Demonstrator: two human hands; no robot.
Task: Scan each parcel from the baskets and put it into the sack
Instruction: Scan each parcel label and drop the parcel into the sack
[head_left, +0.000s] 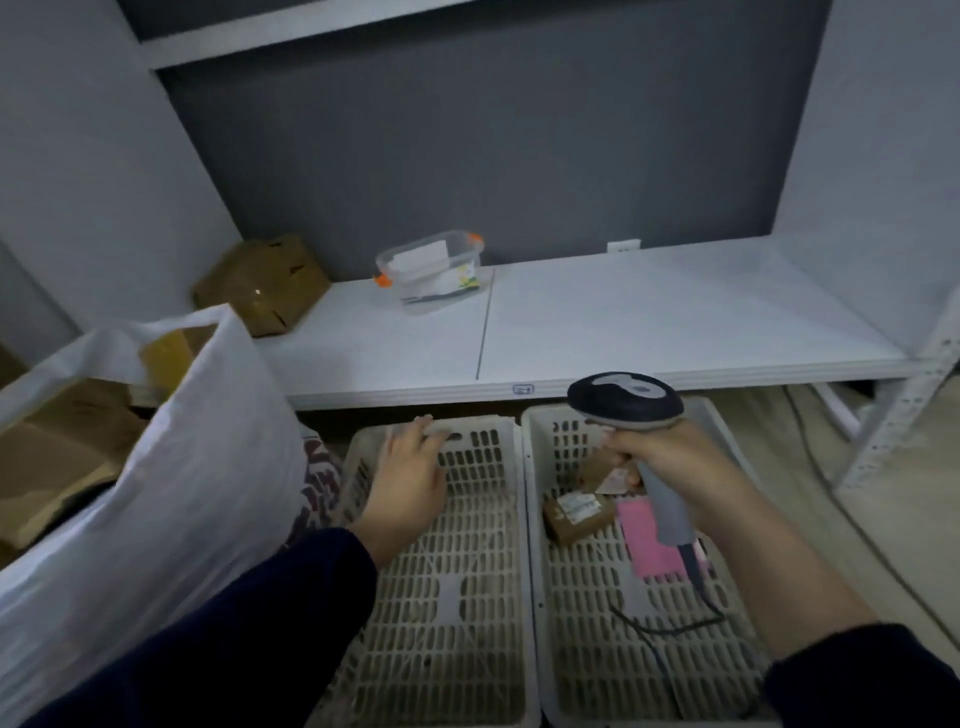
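Two pale slotted baskets sit side by side on the floor. The left basket (467, 597) holds no parcel that I can see; my left hand (410, 478) grips its far rim with curled fingers. The right basket (582, 623) holds a small brown box with a label (576, 514), a flat pink parcel (644, 540) and another brown parcel (605, 470) partly hidden behind my right hand. My right hand (670, 462) grips a grey and black barcode scanner (626, 400) above that basket; its cable trails into the basket. A white sack (171, 467) stands open at the left with brown boxes inside.
A low white shelf (649, 332) runs behind the baskets, carrying a clear plastic tub with orange clips (434, 270) and a brown carton (262, 283). A white metal rack leg (898, 415) stands at the right. A patterned cloth (319, 483) lies between sack and left basket.
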